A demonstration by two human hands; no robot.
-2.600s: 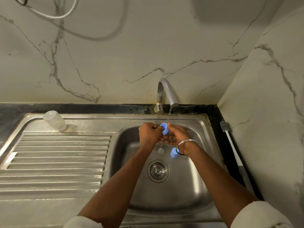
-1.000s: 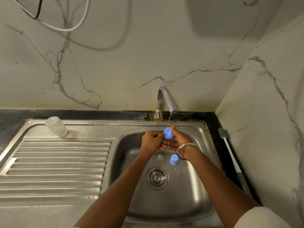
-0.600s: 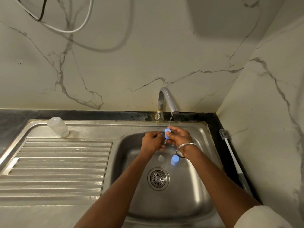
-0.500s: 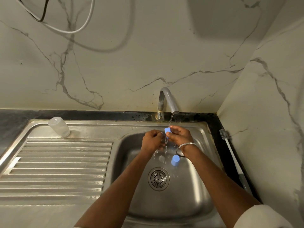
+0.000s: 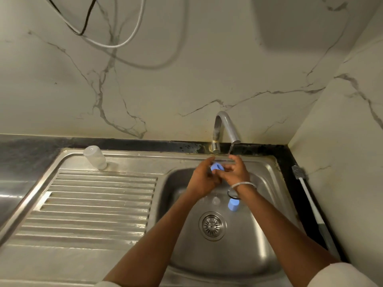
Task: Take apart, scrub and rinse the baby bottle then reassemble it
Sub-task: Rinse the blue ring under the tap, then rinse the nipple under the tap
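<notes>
Round hollow blue plastic ring [image 5: 217,167], pinched between left hand [image 5: 204,179] and right hand [image 5: 236,172] at the steel sink's [image 5: 244,255] back edge, has just turned and slid left of the tap's [image 5: 227,127] stream, so its rinse looks nearly done; clear bottle [image 5: 95,157] sits upended at the drainboard's back-left corner.
</notes>
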